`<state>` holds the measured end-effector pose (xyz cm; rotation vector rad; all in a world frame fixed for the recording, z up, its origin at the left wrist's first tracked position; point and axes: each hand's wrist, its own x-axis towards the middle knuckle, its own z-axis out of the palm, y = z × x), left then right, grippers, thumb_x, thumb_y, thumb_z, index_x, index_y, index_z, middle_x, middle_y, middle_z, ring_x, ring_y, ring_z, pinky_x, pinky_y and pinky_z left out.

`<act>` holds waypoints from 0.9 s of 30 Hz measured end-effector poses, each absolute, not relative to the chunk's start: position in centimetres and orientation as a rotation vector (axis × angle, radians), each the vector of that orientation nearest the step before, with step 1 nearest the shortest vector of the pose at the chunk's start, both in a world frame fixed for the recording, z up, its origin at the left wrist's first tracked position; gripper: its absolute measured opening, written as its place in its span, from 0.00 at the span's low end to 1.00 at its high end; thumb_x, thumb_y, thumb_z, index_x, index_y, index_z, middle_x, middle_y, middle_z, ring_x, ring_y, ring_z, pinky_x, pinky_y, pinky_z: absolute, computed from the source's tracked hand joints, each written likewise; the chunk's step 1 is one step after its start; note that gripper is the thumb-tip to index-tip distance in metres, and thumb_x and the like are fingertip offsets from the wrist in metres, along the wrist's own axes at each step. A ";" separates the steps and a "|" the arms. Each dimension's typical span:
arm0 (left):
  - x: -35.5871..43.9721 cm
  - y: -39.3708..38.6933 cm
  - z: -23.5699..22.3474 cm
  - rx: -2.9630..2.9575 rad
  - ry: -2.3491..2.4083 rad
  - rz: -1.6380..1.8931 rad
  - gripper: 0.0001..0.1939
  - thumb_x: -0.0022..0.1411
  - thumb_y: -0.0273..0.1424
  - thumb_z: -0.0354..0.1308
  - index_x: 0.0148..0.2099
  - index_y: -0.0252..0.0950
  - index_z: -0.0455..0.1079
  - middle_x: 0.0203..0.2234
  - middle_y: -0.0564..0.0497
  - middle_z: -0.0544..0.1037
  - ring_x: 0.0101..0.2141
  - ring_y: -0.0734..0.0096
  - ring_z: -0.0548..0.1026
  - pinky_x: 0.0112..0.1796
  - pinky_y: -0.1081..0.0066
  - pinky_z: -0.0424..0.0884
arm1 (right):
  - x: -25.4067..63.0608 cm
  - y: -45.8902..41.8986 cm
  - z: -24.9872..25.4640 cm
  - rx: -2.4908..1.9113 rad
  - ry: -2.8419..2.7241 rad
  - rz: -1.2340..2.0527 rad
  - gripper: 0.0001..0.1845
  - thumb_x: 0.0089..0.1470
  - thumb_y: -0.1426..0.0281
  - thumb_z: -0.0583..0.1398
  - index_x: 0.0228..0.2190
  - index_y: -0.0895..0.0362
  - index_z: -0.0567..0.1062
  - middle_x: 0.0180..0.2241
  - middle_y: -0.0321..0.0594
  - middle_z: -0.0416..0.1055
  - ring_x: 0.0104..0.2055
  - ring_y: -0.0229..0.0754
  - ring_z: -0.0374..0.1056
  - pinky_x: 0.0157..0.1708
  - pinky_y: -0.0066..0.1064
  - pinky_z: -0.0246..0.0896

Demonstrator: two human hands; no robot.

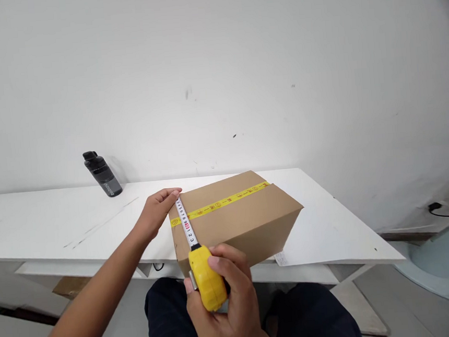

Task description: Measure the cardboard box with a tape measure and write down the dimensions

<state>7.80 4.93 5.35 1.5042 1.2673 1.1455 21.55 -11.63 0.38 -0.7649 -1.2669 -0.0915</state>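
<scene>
White table [332, 232] crosses mid-frame, the box [239, 222] at centre — likely light, stiff, best steadied by its edges. Left hand [161, 203] pinches the blade [185, 222] at the box's far-left corner; right hand [238, 303], lower centre, wraps the tape measure [208, 282] — probably hard-shelled, easily gripped.

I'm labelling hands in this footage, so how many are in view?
2: the left hand, at the outer end of the blade by the far-left corner of the cardboard box, and the right hand, holding the yellow tape measure. No other hand shows.
</scene>
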 end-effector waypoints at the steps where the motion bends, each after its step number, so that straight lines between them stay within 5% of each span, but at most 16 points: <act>1: 8.0 4.9 4.9 1.463 1.254 1.155 0.31 0.47 0.57 0.70 0.44 0.38 0.80 0.37 0.47 0.82 0.35 0.62 0.76 0.37 0.66 0.70 | 21.6 -11.7 0.3 -0.761 -1.257 -0.082 0.29 0.51 0.85 0.61 0.54 0.59 0.66 0.49 0.48 0.70 0.52 0.44 0.72 0.51 0.35 0.76; 10: 8.6 4.9 4.6 1.237 1.121 1.191 0.28 0.43 0.48 0.75 0.41 0.36 0.74 0.36 0.49 0.80 0.33 0.68 0.75 0.35 0.69 0.70 | 22.2 -12.0 -0.6 -0.725 -1.386 -0.128 0.26 0.55 0.83 0.61 0.56 0.59 0.70 0.52 0.55 0.75 0.53 0.46 0.78 0.49 0.34 0.80; 18: 8.4 4.3 4.8 1.291 1.168 1.106 0.27 0.47 0.52 0.71 0.41 0.36 0.76 0.29 0.51 0.78 0.29 0.68 0.72 0.31 0.69 0.67 | 22.1 -11.9 -1.0 -0.696 -1.423 -0.183 0.19 0.58 0.81 0.60 0.51 0.64 0.74 0.48 0.59 0.82 0.52 0.49 0.81 0.48 0.31 0.79; 27: 7.7 5.2 5.5 1.449 1.267 1.005 0.23 0.51 0.53 0.69 0.27 0.36 0.74 0.25 0.51 0.76 0.28 0.70 0.69 0.34 0.67 0.65 | 24.2 -12.6 -2.2 -0.782 -1.455 -0.098 0.38 0.55 0.77 0.65 0.66 0.63 0.65 0.55 0.57 0.79 0.50 0.54 0.82 0.45 0.34 0.82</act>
